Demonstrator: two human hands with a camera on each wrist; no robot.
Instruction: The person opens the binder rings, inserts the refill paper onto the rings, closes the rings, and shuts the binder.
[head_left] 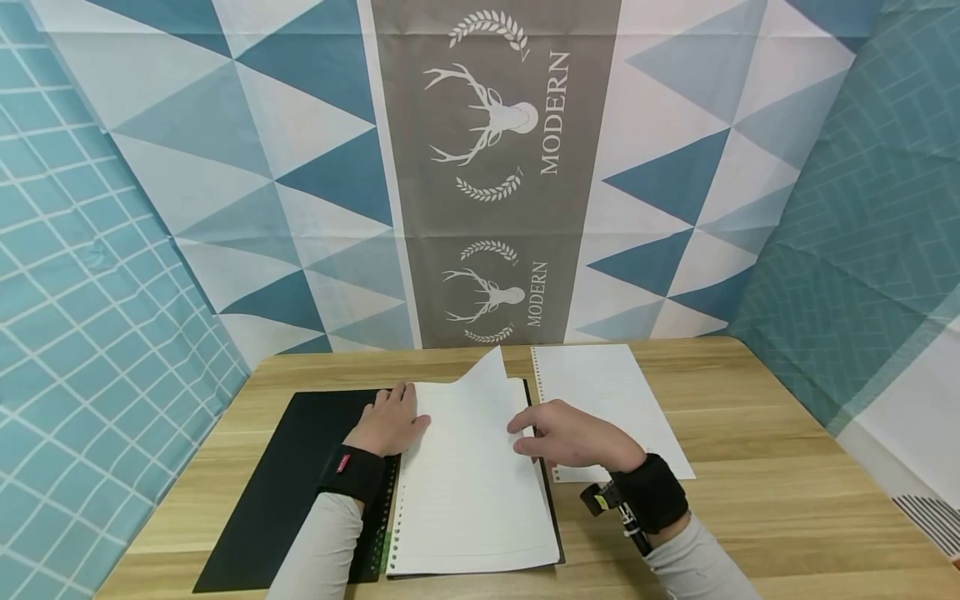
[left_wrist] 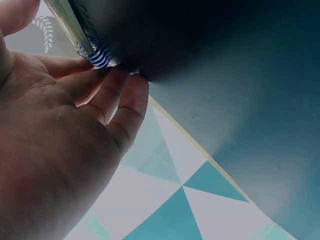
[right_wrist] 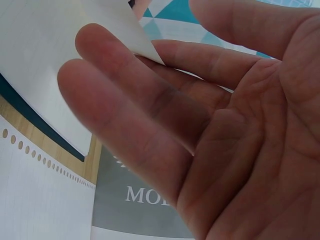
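A loose-leaf binder notebook lies spread on the table, its black cover (head_left: 277,492) turned to the left and its white ruled pages (head_left: 465,508) on the right. My left hand (head_left: 386,421) rests at the upper end of the binding, thumb on the page edge; the left wrist view shows its fingers beside the rings (left_wrist: 100,56). By the right page edge is my right hand (head_left: 573,435), its fingers extended and the thumb apart from them. The top page (head_left: 486,379) curls up at its upper right corner, and in the right wrist view the sheet's corner (right_wrist: 145,47) meets the fingers.
A loose punched sheet (head_left: 600,383) lies right of the notebook, partly under my right hand and wrist. The wooden table (head_left: 750,433) ends at a patterned cloth wall (head_left: 487,167). A small camera (head_left: 600,498) sits on the right wristband.
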